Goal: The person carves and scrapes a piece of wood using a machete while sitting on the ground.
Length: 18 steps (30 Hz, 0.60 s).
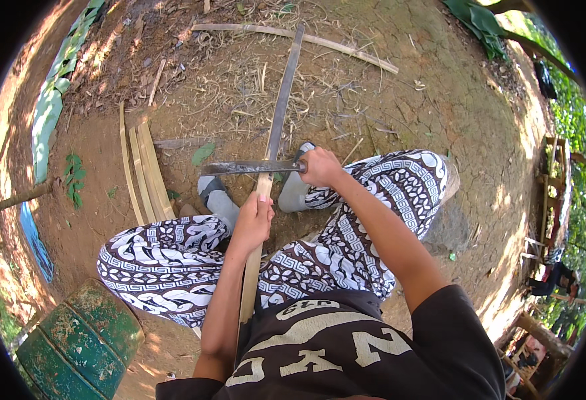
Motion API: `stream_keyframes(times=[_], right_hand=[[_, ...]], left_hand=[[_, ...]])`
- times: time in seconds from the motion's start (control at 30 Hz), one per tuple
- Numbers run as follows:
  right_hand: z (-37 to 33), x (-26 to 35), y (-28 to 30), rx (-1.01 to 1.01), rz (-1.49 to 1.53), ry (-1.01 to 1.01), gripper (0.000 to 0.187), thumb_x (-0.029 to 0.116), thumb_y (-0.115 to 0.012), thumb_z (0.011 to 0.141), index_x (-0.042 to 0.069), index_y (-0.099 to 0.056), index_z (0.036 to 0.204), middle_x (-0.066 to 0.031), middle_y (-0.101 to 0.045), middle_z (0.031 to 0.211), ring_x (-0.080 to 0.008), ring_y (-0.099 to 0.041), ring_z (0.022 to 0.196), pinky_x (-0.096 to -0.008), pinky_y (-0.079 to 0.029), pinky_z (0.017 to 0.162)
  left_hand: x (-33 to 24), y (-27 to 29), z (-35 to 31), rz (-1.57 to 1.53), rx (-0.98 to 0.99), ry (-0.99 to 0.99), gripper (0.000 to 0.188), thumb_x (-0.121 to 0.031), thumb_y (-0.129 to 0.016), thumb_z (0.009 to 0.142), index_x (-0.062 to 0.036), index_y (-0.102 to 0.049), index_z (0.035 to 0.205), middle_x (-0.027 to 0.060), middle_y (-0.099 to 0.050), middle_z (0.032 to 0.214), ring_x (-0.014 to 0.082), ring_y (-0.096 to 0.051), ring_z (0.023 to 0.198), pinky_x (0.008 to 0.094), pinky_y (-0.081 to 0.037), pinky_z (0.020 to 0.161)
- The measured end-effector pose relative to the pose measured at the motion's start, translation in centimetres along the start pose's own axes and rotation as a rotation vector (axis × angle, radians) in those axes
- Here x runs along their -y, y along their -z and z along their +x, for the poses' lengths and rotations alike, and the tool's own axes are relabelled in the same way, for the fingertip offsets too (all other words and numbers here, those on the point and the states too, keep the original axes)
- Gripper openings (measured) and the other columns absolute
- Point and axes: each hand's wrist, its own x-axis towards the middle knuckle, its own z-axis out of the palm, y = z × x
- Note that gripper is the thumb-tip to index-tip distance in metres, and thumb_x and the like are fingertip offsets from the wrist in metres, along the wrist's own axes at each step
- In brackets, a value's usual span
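Note:
My left hand is wrapped round a long, flat strip of split wood or bamboo. Pale at its near part and grey along its far part, the strip runs from beside my torso out between my feet. In my right hand is a machete, gripped at the handle end. Its dark blade points left and crosses the strip just beyond my left hand. Where exactly the edge meets the wood cannot be made out.
Several pale split strips lie on the dirt left of my feet. A curved strip and scattered shavings are ahead. A green rusty drum stands near left, a blue bundle beyond it. Large green leaves lie far left.

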Motion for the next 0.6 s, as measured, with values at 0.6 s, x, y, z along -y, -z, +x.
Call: stream_keyframes(times=[0.6], right_hand=[[-9.9, -1.4, 13.6, -0.517, 1.428, -0.412, 0.013, 0.007, -0.066, 0.076, 0.003, -0.055, 0.070, -0.0038, -0.053, 0.061, -0.0125, -0.046, 0.044, -0.0314, -0.037, 0.040]], left_hand=[[-9.9, -5.6, -4.4, -0.052, 0.189, -0.127, 0.031, -0.032, -0.039, 0.109, -0.0027, -0.048, 0.113, -0.0009, -0.043, 0.072, 0.0029, -0.033, 0.044, 0.0200, -0.029, 0.036]])
